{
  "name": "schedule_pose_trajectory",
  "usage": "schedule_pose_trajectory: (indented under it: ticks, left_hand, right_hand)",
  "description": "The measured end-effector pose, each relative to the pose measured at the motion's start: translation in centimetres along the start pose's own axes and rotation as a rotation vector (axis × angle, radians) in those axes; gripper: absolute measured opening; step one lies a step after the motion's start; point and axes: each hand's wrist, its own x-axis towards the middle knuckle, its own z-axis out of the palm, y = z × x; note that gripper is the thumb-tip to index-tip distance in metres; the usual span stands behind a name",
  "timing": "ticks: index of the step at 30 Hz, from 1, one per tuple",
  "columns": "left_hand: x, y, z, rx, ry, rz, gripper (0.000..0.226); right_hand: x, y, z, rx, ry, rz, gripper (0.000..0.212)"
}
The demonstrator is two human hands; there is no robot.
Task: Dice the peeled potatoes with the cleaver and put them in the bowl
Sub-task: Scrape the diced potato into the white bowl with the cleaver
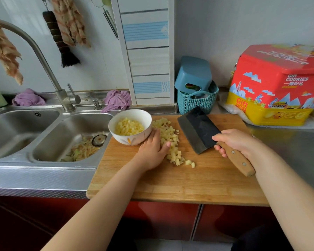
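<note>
The dicing looks finished; the step in hand is moving dice (170, 140) from the board (170, 180) into the bowl (130, 126). The bowl, already partly filled, sits at the board's far left corner beside the sink (65, 142). A loose ridge of dice lies just right of it. The left hand (153, 151) rests flat with fingers straight, its edge against the pile and fingertips touching the bowl. The right hand (232, 142) grips the handle of the cleaver (199, 131), whose blade hangs tilted over the board, apart from the dice. The next move probably calls for sliding the blade under the pile while the left hand herds dice onto it, then lifting to the bowl. Peelings lie in the sink; a basket (196, 103) and cookie tin (275, 87) stand behind.
</note>
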Motion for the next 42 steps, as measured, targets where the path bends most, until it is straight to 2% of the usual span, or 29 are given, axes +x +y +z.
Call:
schedule_pose_trajectory:
  ticks: [13,15,21,24,28,30,33,42]
  left_hand:
    - [0.4,-0.6,-0.4,0.189,-0.109,-0.058,0.083]
    - [0.4,0.0,-0.4,0.2,-0.112,-0.079,0.082]
    - [0.6,1.8,-0.3,0.175,-0.064,-0.076,0.078]
    - [0.7,2.2,-0.2,0.163,-0.056,-0.071,0.076]
    - [0.4,1.6,0.3,0.158,-0.017,-0.086,0.079]
    - [-0.1,1.3,0.6,0.165,-0.001,-0.084,0.079]
    - [-1.0,1.0,0.7,0.182,-0.001,-0.078,0.08]
    - [-2.0,0.4,0.1,0.188,-0.014,-0.122,0.079]
  right_hand:
    - [-1.0,-0.3,-0.2,-0.125,-0.007,-0.107,0.024]
    - [-1.0,-0.6,-0.1,-0.177,0.006,-0.127,0.018]
    - [-1.2,-3.6,0.2,-0.428,0.06,-0.223,0.023]
    - [-0.7,-5.4,0.3,-0.568,0.113,-0.284,0.033]
    - [0.5,-7.2,0.2,-0.91,0.211,-0.371,0.034]
    - [1.4,-7.2,0.2,-0.997,0.227,-0.395,0.038]
    - [2.9,-6.3,0.7,-1.036,0.259,-0.416,0.047]
    - [5.4,-4.2,0.4,-1.054,0.282,-0.49,0.046]
